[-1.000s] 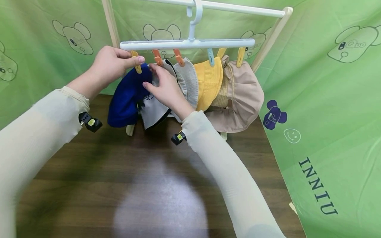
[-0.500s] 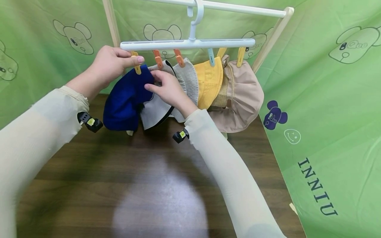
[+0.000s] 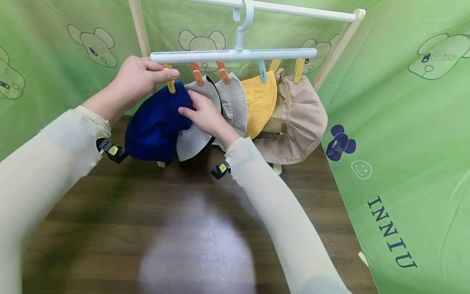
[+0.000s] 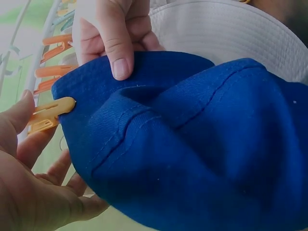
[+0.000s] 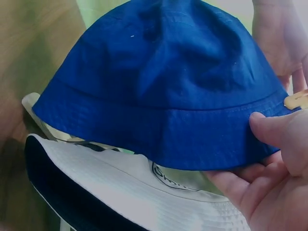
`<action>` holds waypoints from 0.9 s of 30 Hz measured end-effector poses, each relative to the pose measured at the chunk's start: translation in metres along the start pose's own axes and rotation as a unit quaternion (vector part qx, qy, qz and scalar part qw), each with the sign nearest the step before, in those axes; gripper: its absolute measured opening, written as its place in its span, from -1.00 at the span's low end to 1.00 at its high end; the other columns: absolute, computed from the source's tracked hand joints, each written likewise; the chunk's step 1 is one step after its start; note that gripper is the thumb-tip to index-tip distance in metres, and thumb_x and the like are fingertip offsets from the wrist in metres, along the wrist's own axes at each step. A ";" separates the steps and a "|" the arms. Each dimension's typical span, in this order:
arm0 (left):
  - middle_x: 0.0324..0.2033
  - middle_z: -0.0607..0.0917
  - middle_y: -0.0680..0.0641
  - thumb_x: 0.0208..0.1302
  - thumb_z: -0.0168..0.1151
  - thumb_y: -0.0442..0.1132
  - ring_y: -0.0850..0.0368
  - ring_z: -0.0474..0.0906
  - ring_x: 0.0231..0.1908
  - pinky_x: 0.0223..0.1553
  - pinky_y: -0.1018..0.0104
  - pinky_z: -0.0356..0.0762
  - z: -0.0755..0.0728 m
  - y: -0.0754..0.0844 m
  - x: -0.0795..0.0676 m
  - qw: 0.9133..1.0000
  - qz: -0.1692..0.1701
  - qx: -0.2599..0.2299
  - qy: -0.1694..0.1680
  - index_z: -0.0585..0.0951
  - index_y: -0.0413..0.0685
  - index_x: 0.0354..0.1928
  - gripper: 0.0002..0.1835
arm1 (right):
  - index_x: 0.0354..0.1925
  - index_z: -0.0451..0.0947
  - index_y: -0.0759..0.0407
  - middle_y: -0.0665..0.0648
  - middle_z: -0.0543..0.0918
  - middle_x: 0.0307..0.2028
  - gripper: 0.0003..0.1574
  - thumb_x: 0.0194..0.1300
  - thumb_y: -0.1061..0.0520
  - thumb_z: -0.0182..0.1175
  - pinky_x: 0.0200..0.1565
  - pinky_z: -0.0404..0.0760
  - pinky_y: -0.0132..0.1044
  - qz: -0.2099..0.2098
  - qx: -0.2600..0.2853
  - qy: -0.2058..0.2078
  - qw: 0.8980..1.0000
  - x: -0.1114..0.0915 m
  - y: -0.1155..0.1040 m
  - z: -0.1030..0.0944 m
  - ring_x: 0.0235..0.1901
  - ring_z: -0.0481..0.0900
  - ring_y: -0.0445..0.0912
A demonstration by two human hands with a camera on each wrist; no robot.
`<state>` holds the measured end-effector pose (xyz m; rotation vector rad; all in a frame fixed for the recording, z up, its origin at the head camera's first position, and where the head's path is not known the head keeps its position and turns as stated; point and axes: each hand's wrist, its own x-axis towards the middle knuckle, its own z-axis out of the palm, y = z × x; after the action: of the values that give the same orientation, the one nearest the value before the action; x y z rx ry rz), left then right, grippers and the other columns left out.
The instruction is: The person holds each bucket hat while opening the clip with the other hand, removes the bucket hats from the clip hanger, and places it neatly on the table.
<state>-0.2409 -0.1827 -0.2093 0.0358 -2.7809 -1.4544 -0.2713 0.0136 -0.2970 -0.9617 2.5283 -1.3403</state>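
Observation:
In the head view my left hand (image 3: 136,81) pinches the yellow clothespin (image 3: 171,84) at the left end of the white hanger (image 3: 205,55). The clothespin bites the brim edge of a blue bucket hat (image 4: 202,139), as the left wrist view shows. My right hand (image 3: 207,112) pinches the same brim, thumb on its face and fingers beneath. In the right wrist view the blue hat (image 5: 159,82) hangs with its brim spread out. Beside it, a pale bucket hat with a dark lining (image 5: 110,183) is partly covered by the blue one.
Orange clothespins (image 3: 197,75) hold pale hats to the right. Further along hang a yellow hat (image 3: 258,102) and a beige hat (image 3: 304,118), near a blue clothespin (image 3: 262,72). The hanger hooks over a white rail (image 3: 304,11). Green printed cloth (image 3: 404,122) surrounds the rack.
The right hand has drawn the blue hat's brim rightward and slightly down. The hat is spread wider and covers the print on the pale hat. The left hand stays at the yellow clothespin.

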 end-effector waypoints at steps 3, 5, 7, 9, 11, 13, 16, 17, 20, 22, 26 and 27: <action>-0.04 0.49 0.12 0.19 0.40 0.31 0.15 0.29 -0.03 -0.10 0.23 0.31 -0.001 0.000 0.000 1.000 -0.002 -0.001 0.000 0.81 0.05 0.01 -0.44 | 0.25 0.56 0.14 0.05 0.73 0.09 -0.60 0.52 0.10 0.20 0.13 0.54 -0.37 -0.006 -0.004 -0.002 1.000 0.000 0.000 0.001 0.06 0.66 -0.20; 0.00 0.51 0.12 0.19 0.41 0.29 0.15 0.30 0.01 -0.05 0.24 0.30 -0.001 0.001 0.001 1.000 -0.007 -0.005 0.002 0.79 0.03 0.05 -0.42 | 0.18 0.62 0.15 0.05 0.76 0.04 -0.66 0.52 0.11 0.20 0.09 0.56 -0.36 -0.007 0.004 -0.004 1.000 0.000 -0.001 0.001 0.01 0.68 -0.20; 0.06 0.52 0.11 0.20 0.42 0.26 0.14 0.31 0.09 0.05 0.24 0.30 -0.001 0.001 0.001 1.000 -0.010 -0.015 0.004 0.77 0.00 0.09 -0.41 | 0.13 0.64 0.15 0.06 0.77 0.00 -0.70 0.52 0.12 0.21 0.07 0.58 -0.36 -0.007 0.009 -0.002 1.000 0.000 -0.001 0.001 -0.03 0.69 -0.20; 0.10 0.52 0.11 0.21 0.42 0.23 0.13 0.31 0.16 0.16 0.22 0.30 -0.001 0.001 0.002 1.000 -0.012 -0.026 0.005 0.75 -0.03 0.12 -0.40 | 0.11 0.65 0.16 0.06 0.78 -0.02 -0.72 0.51 0.13 0.21 0.05 0.58 -0.36 -0.010 0.011 0.001 1.000 0.000 0.000 0.002 -0.05 0.70 -0.19; 0.13 0.52 0.11 0.21 0.43 0.20 0.13 0.30 0.22 0.26 0.21 0.28 -0.001 0.001 0.002 0.999 -0.013 -0.038 0.006 0.73 -0.06 0.13 -0.41 | 0.09 0.66 0.17 0.07 0.78 -0.03 -0.73 0.51 0.14 0.21 0.04 0.60 -0.35 -0.010 0.015 0.004 1.000 0.000 0.000 0.003 -0.06 0.71 -0.18; 0.14 0.51 0.12 0.22 0.43 0.19 0.14 0.30 0.24 0.30 0.19 0.27 -0.001 0.001 0.003 0.999 -0.015 -0.043 0.005 0.72 -0.07 0.14 -0.40 | 0.08 0.66 0.17 0.07 0.79 -0.04 -0.74 0.51 0.14 0.22 0.02 0.60 -0.36 -0.008 0.019 0.007 1.000 0.001 0.001 0.003 -0.08 0.71 -0.19; 0.12 0.51 0.14 0.22 0.43 0.19 0.14 0.30 0.22 0.28 0.19 0.27 -0.001 0.001 0.003 0.999 -0.016 -0.046 0.006 0.71 -0.08 0.15 -0.39 | 0.08 0.67 0.18 0.08 0.79 -0.06 -0.74 0.51 0.14 0.22 0.01 0.61 -0.35 -0.001 0.029 0.009 1.000 0.001 0.001 0.004 -0.09 0.72 -0.18; 0.11 0.51 0.14 0.22 0.43 0.19 0.15 0.30 0.21 0.27 0.20 0.28 -0.001 0.001 0.003 0.999 -0.016 -0.046 0.006 0.71 -0.09 0.16 -0.39 | 0.08 0.67 0.17 0.07 0.80 -0.06 -0.74 0.51 0.14 0.22 0.01 0.61 -0.36 0.002 0.031 0.009 0.999 0.001 0.001 0.004 -0.09 0.72 -0.18; 0.12 0.51 0.13 0.22 0.43 0.19 0.15 0.29 0.19 0.23 0.22 0.28 -0.001 0.001 0.003 0.999 -0.015 -0.043 0.007 0.70 -0.10 0.17 -0.38 | 0.10 0.66 0.16 0.06 0.80 -0.06 -0.73 0.51 0.13 0.21 0.01 0.61 -0.37 0.016 0.036 0.006 0.999 0.002 0.001 0.005 -0.09 0.72 -0.19; 0.14 0.50 0.12 0.23 0.42 0.19 0.15 0.29 0.20 0.22 0.23 0.29 -0.001 0.001 0.003 0.999 -0.013 -0.039 0.007 0.70 -0.10 0.17 -0.38 | 0.10 0.66 0.16 0.06 0.80 -0.06 -0.72 0.51 0.13 0.21 0.01 0.61 -0.38 0.022 0.036 0.005 0.999 0.002 0.001 0.005 -0.09 0.72 -0.20; 0.14 0.50 0.11 0.24 0.42 0.18 0.16 0.29 0.18 0.16 0.26 0.28 0.000 0.001 0.003 0.999 -0.010 -0.043 0.009 0.72 -0.10 0.14 -0.40 | 0.11 0.65 0.16 0.06 0.80 -0.06 -0.72 0.51 0.12 0.21 0.01 0.61 -0.38 0.028 0.039 0.005 0.999 0.003 0.001 0.006 -0.08 0.72 -0.20; 0.13 0.50 0.11 0.24 0.42 0.18 0.16 0.29 0.16 0.14 0.28 0.28 0.000 0.001 0.003 0.999 -0.009 -0.042 0.010 0.72 -0.10 0.14 -0.41 | 0.11 0.65 0.17 0.06 0.79 -0.06 -0.72 0.51 0.12 0.21 0.02 0.61 -0.38 0.028 0.039 0.006 0.999 0.002 0.001 0.006 -0.08 0.72 -0.19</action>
<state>-0.2440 -0.1823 -0.2085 0.0743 -2.7079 -1.5655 -0.2716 0.0086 -0.3009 -0.8642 2.4710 -1.4215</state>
